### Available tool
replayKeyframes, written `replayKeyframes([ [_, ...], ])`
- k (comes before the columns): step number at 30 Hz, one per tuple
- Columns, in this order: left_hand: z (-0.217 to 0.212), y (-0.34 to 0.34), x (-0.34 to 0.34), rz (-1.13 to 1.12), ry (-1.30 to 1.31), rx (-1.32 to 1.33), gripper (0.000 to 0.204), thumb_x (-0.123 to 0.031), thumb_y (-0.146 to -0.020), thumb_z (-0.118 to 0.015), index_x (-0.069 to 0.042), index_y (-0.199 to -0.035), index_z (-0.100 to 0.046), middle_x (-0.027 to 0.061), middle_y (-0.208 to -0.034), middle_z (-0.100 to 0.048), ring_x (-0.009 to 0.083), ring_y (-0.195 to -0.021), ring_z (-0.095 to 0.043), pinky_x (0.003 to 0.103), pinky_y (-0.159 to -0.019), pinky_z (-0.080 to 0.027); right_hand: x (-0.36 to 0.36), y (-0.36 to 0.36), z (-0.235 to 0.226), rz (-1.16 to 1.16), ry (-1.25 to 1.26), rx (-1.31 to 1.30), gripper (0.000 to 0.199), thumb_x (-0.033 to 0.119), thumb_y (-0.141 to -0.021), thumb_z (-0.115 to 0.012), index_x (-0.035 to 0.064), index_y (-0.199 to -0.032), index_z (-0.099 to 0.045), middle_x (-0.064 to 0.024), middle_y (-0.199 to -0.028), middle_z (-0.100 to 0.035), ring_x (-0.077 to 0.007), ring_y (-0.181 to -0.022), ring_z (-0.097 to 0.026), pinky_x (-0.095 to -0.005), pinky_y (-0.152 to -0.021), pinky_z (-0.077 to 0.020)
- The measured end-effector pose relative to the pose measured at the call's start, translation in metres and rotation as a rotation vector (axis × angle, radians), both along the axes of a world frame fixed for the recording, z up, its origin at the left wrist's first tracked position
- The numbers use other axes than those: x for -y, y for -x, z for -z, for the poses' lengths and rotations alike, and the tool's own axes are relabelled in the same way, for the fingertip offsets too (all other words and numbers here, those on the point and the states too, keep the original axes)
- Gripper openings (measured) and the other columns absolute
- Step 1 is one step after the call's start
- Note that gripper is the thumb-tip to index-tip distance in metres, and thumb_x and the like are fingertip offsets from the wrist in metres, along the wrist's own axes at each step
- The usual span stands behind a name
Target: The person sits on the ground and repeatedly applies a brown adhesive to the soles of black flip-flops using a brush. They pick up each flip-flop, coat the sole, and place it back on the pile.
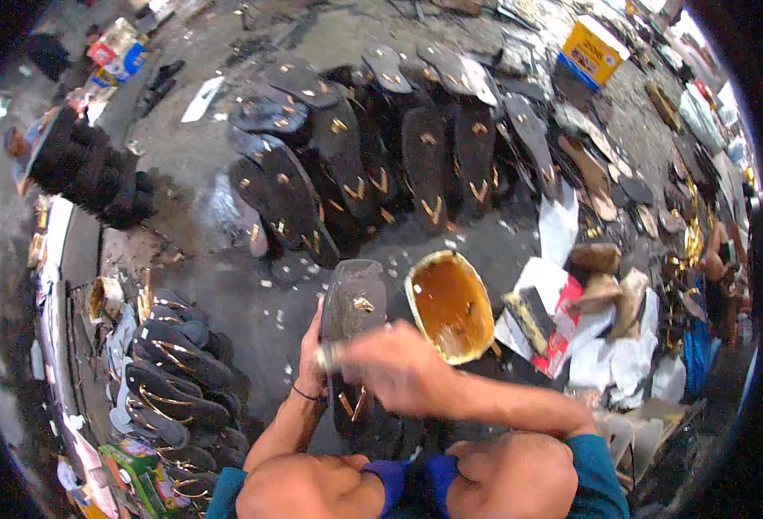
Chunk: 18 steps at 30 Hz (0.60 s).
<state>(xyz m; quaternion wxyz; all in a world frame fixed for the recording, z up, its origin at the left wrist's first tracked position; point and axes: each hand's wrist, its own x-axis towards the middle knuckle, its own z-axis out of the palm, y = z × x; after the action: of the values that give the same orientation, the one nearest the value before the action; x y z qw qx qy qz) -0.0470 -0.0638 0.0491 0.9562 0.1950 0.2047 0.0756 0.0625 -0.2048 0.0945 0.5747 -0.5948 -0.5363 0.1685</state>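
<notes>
Just above the person's knees, on the floor (226,294): one dark sandal sole (353,303), long and flat, lying lengthwise away from the body.

Position: sole is sitting just beside a bowl (451,304) of amber glue, with rows of finished soles (381,164) fanning out beyond it and a second stack of soles (169,363) waiting at the left.

Appearance: matte black or dark brown upper face, rounded toe end pointing away, a small gold strap tab near the middle and a gold V-shaped strap showing at the near end, partly hidden under the arm.

Handling, as judged: light, thin and likely flexible rather than stiff; not fragile; any glued face would be tacky, so the edges are the sensible place to take hold, as the left hand is doing.

Grip: left hand (312,355) is clasping the sole's left edge, fingers curled round it. Right hand (394,368) is crossing over the sole, clenched on a small pale applicator (325,355); motion blur is hiding its exact shape.

Nearby: paper scraps (606,355) and a yellow box (591,50) lying well apart.
</notes>
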Motion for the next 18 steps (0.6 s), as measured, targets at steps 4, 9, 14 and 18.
replayKeyframes([
  [4,-0.009,0.003,0.012,-0.025,-0.09,-0.15,0.065,-0.052,-0.105,-0.035,-0.003,-0.147,-0.043,0.0211,-0.141,-0.054,0.0361,-0.122,-0.059,0.045,-0.102,-0.051,-0.021,-0.087,0.003,0.36,0.3,-0.158,0.022,0.003,-0.09,-0.07,0.0027,-0.112,-0.067,-0.0135,-0.101,-0.073,-0.0232,-0.087,-0.071,-0.0343,-0.074,-0.0562],
  [9,0.013,0.006,-0.003,-0.079,0.018,0.002,0.071,-0.056,-0.103,-0.035,-0.002,-0.148,-0.04,0.0243,-0.14,-0.053,0.0376,-0.123,-0.058,0.047,-0.104,-0.05,0.007,-0.025,0.009,0.278,0.033,-0.055,0.027,0.003,-0.085,-0.069,0.0107,-0.111,-0.071,-0.012,-0.101,-0.072,-0.0306,-0.093,-0.07,-0.0395,-0.083,-0.0546],
  [14,0.02,0.008,0.017,-0.015,-0.072,-0.034,0.07,-0.059,-0.102,-0.035,-0.004,-0.146,-0.045,0.0213,-0.137,-0.057,0.0347,-0.12,-0.06,0.045,-0.101,-0.051,-0.013,-0.038,0.002,0.264,0.06,-0.031,0.022,0.012,-0.087,-0.069,0.01,-0.109,-0.069,-0.0139,-0.096,-0.07,-0.0373,-0.093,-0.066,-0.0466,-0.084,-0.0506],
  [18,-0.007,0.013,0.001,-0.122,-0.154,-0.062,0.069,-0.057,-0.101,-0.037,-0.004,-0.144,-0.047,0.0175,-0.139,-0.056,0.0328,-0.121,-0.059,0.042,-0.103,-0.049,-0.023,-0.08,0.001,0.394,0.011,-0.087,0.015,0.007,-0.09,-0.068,0.0051,-0.105,-0.07,-0.0136,-0.102,-0.072,-0.0265,-0.09,-0.071,-0.038,-0.081,-0.0538],
])
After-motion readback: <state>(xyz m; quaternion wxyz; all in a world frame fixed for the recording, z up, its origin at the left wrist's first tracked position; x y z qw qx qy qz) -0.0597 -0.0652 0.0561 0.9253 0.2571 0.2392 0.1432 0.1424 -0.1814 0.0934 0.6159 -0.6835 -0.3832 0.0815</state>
